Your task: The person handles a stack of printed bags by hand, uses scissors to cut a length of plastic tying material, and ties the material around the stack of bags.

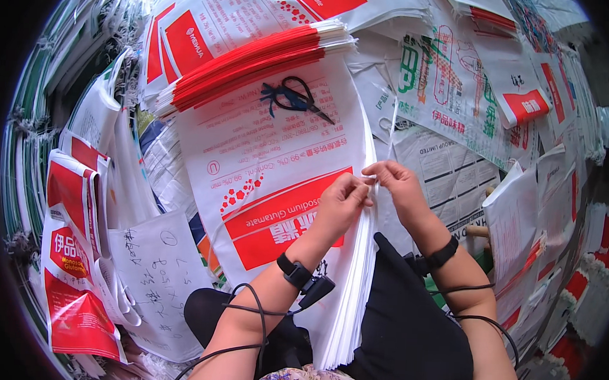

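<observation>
A thick stack of white woven bags (pixel 210 160) with red panels lies across my lap, its layered edges fanned on the right. My left hand (pixel 345 200) is closed in a pinch over the stack's right edge. Right beside it, the thumb and forefinger of my right hand (pixel 394 185) are pinched together, the fingertips nearly meeting the left ones. A thin white strand (pixel 393 122) runs down to my right hand. Whatever lies between the left fingertips is too small to make out. Black-handled scissors (pixel 298 100) with dark blue strips tied on the handle rest on the stack.
A folded bundle of red-edged bags (pixel 249 65) lies across the stack's far end. Rolled red and white bags (pixel 70 261) and a bag with handwriting (pixel 156 278) are at left. Green-printed bags (pixel 452 88) spread at far right. Black cables (pixel 262 314) hang from both wrists.
</observation>
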Tool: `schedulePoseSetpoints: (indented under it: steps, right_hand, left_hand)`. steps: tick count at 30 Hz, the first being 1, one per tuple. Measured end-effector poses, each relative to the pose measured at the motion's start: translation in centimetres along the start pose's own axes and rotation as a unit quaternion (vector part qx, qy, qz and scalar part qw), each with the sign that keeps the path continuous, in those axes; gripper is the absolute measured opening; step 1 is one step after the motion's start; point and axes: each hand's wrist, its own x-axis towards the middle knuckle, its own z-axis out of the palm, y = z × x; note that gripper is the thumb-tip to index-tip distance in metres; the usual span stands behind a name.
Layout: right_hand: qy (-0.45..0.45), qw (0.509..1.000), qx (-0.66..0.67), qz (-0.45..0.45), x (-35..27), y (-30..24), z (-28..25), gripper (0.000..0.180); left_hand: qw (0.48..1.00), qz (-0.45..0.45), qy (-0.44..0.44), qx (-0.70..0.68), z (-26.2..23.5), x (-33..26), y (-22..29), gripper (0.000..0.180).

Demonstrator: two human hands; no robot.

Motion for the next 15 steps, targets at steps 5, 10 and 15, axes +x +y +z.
schedulePoseSetpoints:
  steps: [5, 10, 15]
  right_hand:
    - [0.03, 0.944, 0.319, 0.081, -0.8, 1.5, -1.4, 0.026]
    - [-0.006, 0.954, 0.297, 0.048, 0.2, 1.2, -1.8, 0.027]
    - [0.021, 0.945, 0.318, 0.068, -0.8, 1.9, -1.5, 0.026]
  left_hand:
    - [0.992, -0.021, 0.019, -0.126, 0.0, 0.5, 0.7, 0.016]
    - [0.993, -0.01, 0.037, -0.113, 0.1, 1.0, 1.2, 0.018]
    - [0.988, -0.031, 0.075, -0.134, 1.0, -0.5, 0.8, 0.019]
